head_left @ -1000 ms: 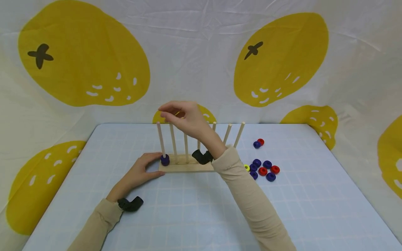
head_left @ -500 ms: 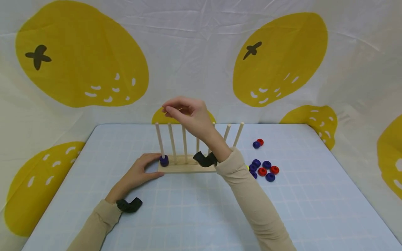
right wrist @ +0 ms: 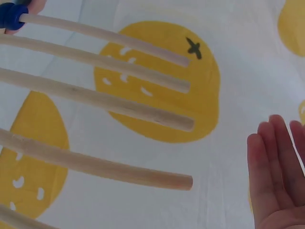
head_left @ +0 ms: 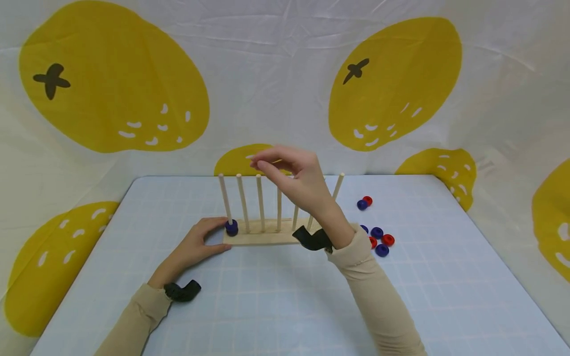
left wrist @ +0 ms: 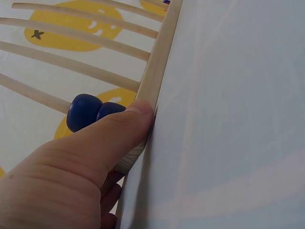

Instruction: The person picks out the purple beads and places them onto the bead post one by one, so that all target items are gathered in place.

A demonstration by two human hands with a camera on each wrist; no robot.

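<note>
Here, left hand gripping rack edge, right hand clear of pegs

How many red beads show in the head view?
3: one red bead behind a blue bead, two red beads in the nearer group, one partly covered. The right sleeve may hide more.

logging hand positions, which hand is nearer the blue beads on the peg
Left. The left hand grips the base at its end, right beside the blue beads. The right hand is raised, higher up and off to their right.
</note>
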